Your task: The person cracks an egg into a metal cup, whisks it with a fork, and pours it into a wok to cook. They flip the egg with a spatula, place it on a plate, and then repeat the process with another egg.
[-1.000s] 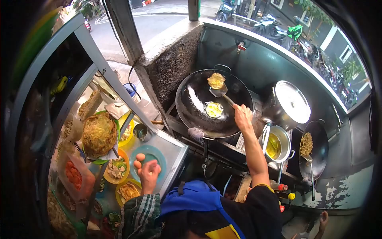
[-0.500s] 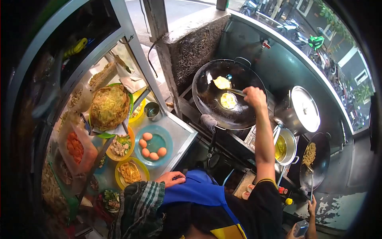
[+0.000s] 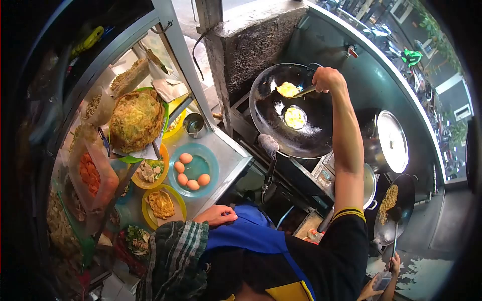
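Observation:
My right hand (image 3: 329, 80) is wrapped round the handle of a spatula (image 3: 306, 91) above a large black wok (image 3: 266, 120). The spatula's tip is right at the edge of a fried egg (image 3: 288, 90) in the far part of the wok. Closer to me, a second egg (image 3: 294, 118) sits in shiny oil. My left hand (image 3: 216, 215) lies on the blue apron (image 3: 241, 238) at my waist, its fingers stretched out and holding nothing. Just beyond it are a yellow plate (image 3: 182, 203) with a folded omelette (image 3: 160, 204) and a blue plate (image 3: 213, 165) with several brown eggs (image 3: 193, 184).
A stack of omelettes (image 3: 138, 120) fills a green-rimmed plate inside the cart. Right of the wok stands a lidded pot (image 3: 392, 143). Another person's hand (image 3: 395, 263) holds a ladle (image 3: 395, 233) in a smaller wok (image 3: 400, 231) with browned food.
My right hand has moved farther away and slightly right with the spatula, which stays beside the far egg. The view has shifted a little. The other person's ladle has turned in the smaller wok.

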A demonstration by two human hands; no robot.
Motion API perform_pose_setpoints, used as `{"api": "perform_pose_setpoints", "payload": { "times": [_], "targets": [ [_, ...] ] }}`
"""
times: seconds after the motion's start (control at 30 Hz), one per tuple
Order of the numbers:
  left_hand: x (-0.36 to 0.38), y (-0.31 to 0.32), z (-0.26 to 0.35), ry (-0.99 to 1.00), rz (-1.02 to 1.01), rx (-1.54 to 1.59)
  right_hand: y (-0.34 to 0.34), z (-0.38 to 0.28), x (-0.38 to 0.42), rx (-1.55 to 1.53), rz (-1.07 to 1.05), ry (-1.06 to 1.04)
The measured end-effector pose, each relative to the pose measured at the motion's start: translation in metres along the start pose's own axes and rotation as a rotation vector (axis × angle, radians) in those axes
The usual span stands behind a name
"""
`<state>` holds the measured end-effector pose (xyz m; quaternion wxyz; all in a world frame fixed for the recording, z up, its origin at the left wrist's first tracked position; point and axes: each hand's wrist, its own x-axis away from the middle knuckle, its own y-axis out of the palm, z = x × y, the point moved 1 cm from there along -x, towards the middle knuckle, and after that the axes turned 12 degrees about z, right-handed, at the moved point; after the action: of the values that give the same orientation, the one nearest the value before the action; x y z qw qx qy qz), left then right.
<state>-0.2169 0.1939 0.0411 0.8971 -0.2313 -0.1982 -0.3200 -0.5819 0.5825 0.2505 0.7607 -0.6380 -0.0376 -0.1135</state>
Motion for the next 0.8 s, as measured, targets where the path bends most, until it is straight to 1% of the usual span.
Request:
{"api": "perform_pose_setpoints", "payload": {
  "times": [0.1, 0.23, 0.3, 0.33, 0.37, 0.4, 0.43, 0.47, 0.5, 0.57, 0.6, 0.67, 0.7, 0.77, 0.8],
  "targets": [
    [-0.001, 0.003, -0.008, 0.019, 0.035, 0.069, -0.01, -0.007, -0.011, 0.038, -0.008, -0.015],
    [-0.007, 0.007, -0.014, -0.003, 0.059, 0.062, -0.019, -0.016, -0.024, 0.091, -0.001, -0.057],
    [-0.03, 0.02, -0.031, 0.038, 0.141, 0.075, -0.023, -0.02, -0.023, 0.116, 0.012, -0.085],
    [-0.043, 0.025, -0.023, 0.086, 0.197, 0.113, -0.024, -0.021, -0.022, 0.102, 0.01, -0.078],
    [-0.07, 0.042, -0.043, 0.095, 0.22, 0.161, -0.024, -0.021, -0.021, 0.105, 0.012, -0.08],
    [-0.094, 0.056, -0.051, 0.023, 0.256, 0.164, -0.023, -0.021, -0.02, 0.109, 0.029, -0.087],
    [-0.123, 0.071, -0.06, -0.007, 0.281, 0.073, -0.022, -0.02, -0.019, 0.114, 0.045, -0.093],
    [-0.143, 0.081, -0.055, 0.005, 0.331, -0.009, -0.021, -0.019, -0.018, 0.096, 0.043, -0.071],
    [-0.165, 0.094, -0.057, 0.009, 0.325, -0.004, -0.019, -0.018, -0.016, 0.102, 0.041, -0.066],
    [-0.201, 0.121, -0.065, -0.022, 0.355, -0.186, -0.016, -0.017, -0.009, 0.084, 0.077, -0.047],
    [-0.204, 0.129, -0.062, -0.018, 0.347, -0.179, -0.018, -0.016, -0.004, 0.07, 0.087, -0.035],
    [-0.206, 0.143, -0.057, 0.022, 0.442, -0.293, -0.009, -0.009, -0.006, 0.094, 0.094, -0.058],
    [-0.207, 0.143, -0.051, 0.021, 0.439, -0.289, -0.005, -0.007, -0.007, 0.107, 0.106, -0.087],
    [-0.206, 0.132, -0.035, 0.039, 0.416, -0.466, -0.006, -0.001, -0.001, 0.045, 0.113, -0.053],
    [-0.209, 0.128, -0.032, -0.007, 0.397, -0.471, -0.007, 0.002, 0.002, 0.01, 0.102, -0.07]
  ]
}}
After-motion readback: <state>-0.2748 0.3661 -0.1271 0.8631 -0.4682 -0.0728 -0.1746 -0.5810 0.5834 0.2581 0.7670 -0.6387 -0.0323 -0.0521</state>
